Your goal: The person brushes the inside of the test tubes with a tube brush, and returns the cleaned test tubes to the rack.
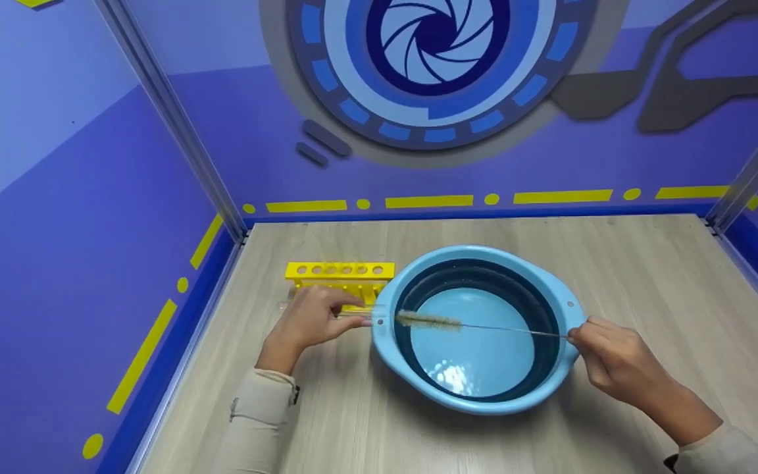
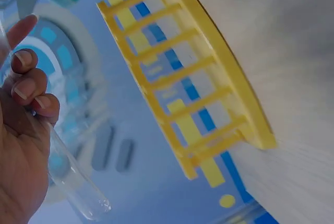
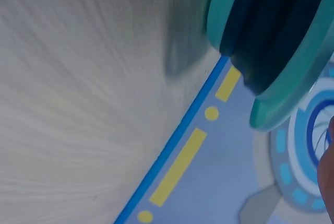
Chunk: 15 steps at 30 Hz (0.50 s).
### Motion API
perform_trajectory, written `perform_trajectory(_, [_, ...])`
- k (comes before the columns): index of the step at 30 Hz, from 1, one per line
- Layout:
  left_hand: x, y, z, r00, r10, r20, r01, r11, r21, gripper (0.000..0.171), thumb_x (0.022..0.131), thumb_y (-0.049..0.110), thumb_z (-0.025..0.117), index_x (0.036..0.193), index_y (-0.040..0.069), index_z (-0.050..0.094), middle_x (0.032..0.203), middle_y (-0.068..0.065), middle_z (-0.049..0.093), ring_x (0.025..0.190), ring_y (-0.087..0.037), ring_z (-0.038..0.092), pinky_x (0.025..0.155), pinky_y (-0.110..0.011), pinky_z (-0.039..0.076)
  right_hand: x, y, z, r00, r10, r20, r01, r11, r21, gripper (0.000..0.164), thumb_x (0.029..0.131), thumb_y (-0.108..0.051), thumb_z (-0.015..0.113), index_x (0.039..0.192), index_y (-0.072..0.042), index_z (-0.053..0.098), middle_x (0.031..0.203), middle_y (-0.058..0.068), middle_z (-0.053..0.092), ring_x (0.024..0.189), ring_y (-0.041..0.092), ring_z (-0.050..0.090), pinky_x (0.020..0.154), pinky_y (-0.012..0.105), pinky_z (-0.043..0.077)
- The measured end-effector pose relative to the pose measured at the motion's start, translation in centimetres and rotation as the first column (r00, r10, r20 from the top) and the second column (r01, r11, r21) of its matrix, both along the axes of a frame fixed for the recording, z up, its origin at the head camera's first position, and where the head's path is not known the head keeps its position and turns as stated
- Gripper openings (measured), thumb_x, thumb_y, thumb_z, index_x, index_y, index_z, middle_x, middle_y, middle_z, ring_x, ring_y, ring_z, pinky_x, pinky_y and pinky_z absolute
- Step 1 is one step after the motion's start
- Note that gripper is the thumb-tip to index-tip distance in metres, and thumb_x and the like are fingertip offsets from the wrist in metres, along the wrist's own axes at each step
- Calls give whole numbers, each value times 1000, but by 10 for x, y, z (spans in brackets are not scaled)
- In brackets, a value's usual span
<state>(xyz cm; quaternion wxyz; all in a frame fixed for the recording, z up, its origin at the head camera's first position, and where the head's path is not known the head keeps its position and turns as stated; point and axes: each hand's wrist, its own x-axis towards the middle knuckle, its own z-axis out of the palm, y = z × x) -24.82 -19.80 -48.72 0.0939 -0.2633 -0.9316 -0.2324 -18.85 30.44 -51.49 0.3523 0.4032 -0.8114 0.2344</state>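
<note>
My left hand (image 1: 310, 319) holds a clear glass test tube (image 2: 78, 187) level at the left rim of a blue basin (image 1: 478, 407). In the left wrist view the tube's rounded end sticks out past the palm, with the fingers curled round the glass. Over the basin lies a test tube brush (image 1: 428, 320), its tan bristles close to the tube's mouth. The right hand (image 1: 619, 359) pinches the far end of the brush's thin wire at the right rim. Only a sliver of that hand shows in the right wrist view.
A yellow test tube rack (image 1: 339, 270) with a row of holes stands behind my left hand, beside the basin. The wooden table (image 1: 484, 447) meets a blue patterned wall (image 1: 234, 131) at the back, and side walls rise left and right.
</note>
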Motion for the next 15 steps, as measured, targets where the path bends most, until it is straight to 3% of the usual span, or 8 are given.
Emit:
perform_trajectory(3, [0,-8,-3,999,31,-24,-31,999,16,47,91,66,74,115,27,84,77,15,70,63,-2,48,59,-18,40,-2,3,-2,999,-25,36,26,1000,-15,25,108,-11,57,87,-10,71,73,-9,55,68,0,44,57,7,39])
perform_trajectory(5, [1,-9,-5,998,34,-52,-33,999,32,49,92,68,72,115,26,84,70,13,61,61,-2,45,57,-18,37,-4,2,-3,998,-45,47,45,999,-4,15,97,0,65,87,-10,71,73,-9,56,68,0,45,57,9,40])
perform_trajectory(8, [1,-6,-7,994,28,-108,-23,999,48,47,94,65,72,114,25,84,68,10,58,62,-1,44,58,-18,36,-6,-3,-5,997,-66,43,66,998,14,22,81,10,71,87,-11,70,72,-8,57,67,0,46,57,11,40])
perform_trajectory(11, [2,-3,-9,985,21,-170,-9,997,74,40,97,55,75,114,20,83,72,7,64,65,-2,48,60,-18,41,-9,-10,-7,997,-72,32,71,997,16,23,79,11,74,85,-11,68,71,-8,55,66,0,46,56,12,41])
perform_trajectory(15, [5,0,-13,970,13,-244,14,994,107,32,97,40,79,113,12,81,87,1,76,72,-8,63,67,-23,57,-12,-18,-10,996,-85,40,85,996,-8,21,80,10,76,87,-10,70,73,-7,58,66,1,49,59,14,45])
